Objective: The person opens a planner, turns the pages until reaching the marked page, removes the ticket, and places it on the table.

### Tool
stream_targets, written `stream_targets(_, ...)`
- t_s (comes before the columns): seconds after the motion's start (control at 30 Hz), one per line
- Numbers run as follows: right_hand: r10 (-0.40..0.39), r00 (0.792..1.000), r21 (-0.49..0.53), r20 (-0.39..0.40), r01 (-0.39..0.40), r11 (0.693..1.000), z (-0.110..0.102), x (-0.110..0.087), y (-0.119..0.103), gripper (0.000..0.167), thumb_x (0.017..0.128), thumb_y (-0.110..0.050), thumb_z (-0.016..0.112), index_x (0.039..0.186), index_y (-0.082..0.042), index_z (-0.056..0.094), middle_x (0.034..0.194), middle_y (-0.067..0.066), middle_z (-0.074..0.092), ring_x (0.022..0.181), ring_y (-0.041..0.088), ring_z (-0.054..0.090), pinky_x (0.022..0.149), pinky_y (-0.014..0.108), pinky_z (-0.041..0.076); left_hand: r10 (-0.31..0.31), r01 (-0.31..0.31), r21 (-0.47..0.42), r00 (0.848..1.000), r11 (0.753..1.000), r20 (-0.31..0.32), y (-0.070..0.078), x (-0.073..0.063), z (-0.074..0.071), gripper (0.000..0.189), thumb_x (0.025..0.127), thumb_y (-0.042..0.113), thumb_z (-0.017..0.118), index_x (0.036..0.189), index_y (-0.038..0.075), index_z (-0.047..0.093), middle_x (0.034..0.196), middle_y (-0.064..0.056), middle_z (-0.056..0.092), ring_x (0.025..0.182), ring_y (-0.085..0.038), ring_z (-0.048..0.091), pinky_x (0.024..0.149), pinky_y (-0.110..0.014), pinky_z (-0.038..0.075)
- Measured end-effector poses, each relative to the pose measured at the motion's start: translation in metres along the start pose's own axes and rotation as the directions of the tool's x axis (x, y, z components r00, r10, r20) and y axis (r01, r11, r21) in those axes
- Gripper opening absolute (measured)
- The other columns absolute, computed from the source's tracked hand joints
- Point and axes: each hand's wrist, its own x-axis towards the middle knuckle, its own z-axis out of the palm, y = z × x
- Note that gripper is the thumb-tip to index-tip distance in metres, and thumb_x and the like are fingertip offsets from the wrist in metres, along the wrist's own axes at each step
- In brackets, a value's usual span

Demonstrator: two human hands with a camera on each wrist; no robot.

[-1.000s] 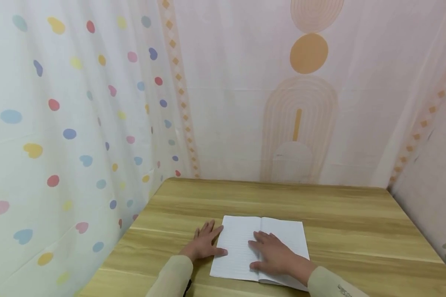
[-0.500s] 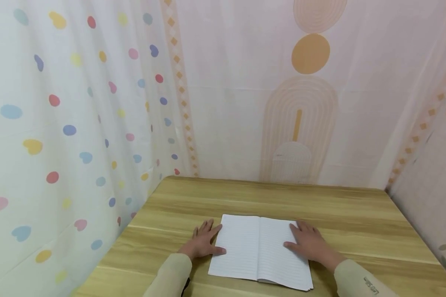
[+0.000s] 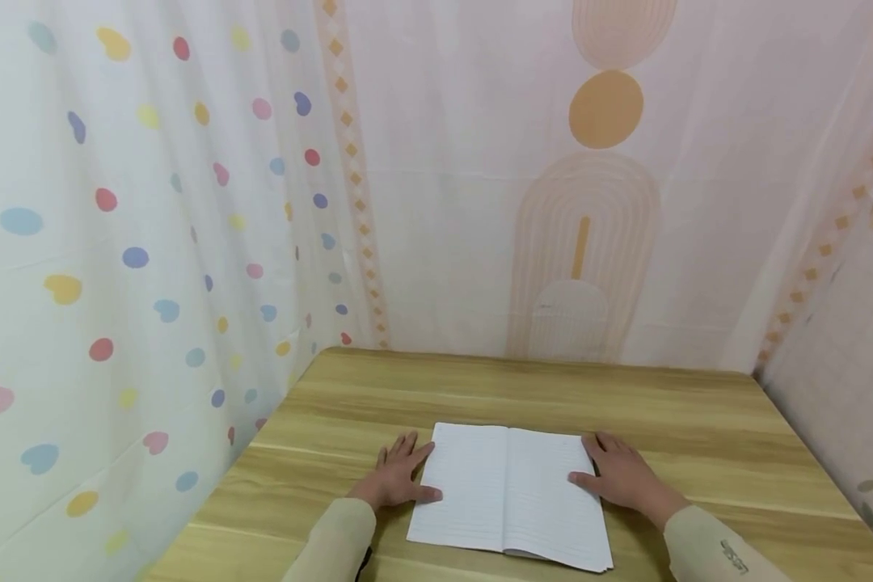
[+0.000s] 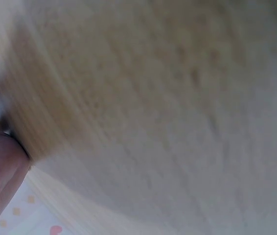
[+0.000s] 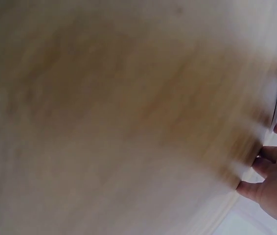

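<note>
An open notebook (image 3: pixel 473 485) with ruled white pages lies flat on the wooden table (image 3: pixel 524 388), its centre fold running toward the person. At its left edge my left hand (image 3: pixel 396 477) rests with fingers spread, the thumb on the page and the other fingers mostly on the wood. Along the opposite edge lies my right hand (image 3: pixel 622 473), thumb and index fingertip over the page margin, the rest beside it. In the right wrist view the fingertips of the right hand (image 5: pixel 275 171) touch the tabletop. The left wrist view shows part of the left hand (image 4: pixel 1 171) against the table.
A white curtain with coloured spots (image 3: pixel 135 257) hangs at the left. Behind the table's far edge is a pale curtain with an arch pattern (image 3: pixel 585 186). Another patterned cloth (image 3: pixel 844 364) hangs along the right side.
My right hand has moved right, from the middle of the notebook across the right page to its outer edge. The left hand stays at the left edge.
</note>
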Motion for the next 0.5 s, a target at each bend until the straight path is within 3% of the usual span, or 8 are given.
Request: stream_targets(0.5,-0.015,1.000,0.001,-0.004,0.015,1.000,-0.0005,-0.0003,0.0000,0.079,0.092,-0.056,0.062,0.141,0.004,0.050,0.141,0.041,0.038,0.130,0.057,0.038,0.101,0.070,0.032,-0.001,0.001,0.003,1.000,1.000,0.017,0.0002,-0.0009,0.0013,0.093,0.084,0.051,0.074,0.155,0.008,0.032,0.161,-0.028,0.007,0.148,-0.047,0.001,0.115,-0.065,-0.002)
